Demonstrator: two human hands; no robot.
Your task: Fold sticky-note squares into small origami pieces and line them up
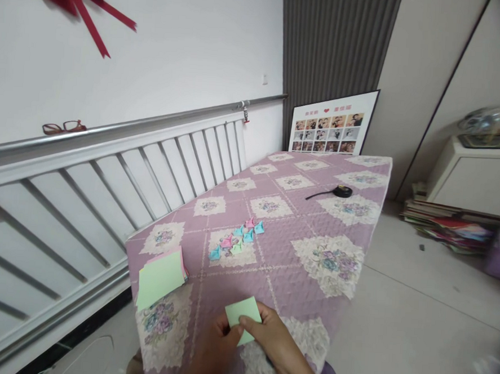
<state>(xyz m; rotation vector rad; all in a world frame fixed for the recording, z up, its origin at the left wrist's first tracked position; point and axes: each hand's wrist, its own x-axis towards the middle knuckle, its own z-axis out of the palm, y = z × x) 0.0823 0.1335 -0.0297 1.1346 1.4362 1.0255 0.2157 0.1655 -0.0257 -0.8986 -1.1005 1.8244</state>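
A small light green paper square (246, 309) is held between both hands above the near part of the table. My left hand (217, 343) is closed on its lower left side, slightly blurred. My right hand (269, 332) pinches it from the right, the thumb lying on its face. Farther off, several small folded paper pieces in blue, pink and green (237, 246) lie in a cluster. At the table's left edge rests a stack of coloured paper sheets (162, 278), a light green one on top.
A purple floral cloth (280, 248) covers the table. A black tape measure (342, 191) lies near its far right part. White railings (106, 186) run along the left, with glasses (64, 127) on the ledge. A framed photo board (330, 122) stands behind.
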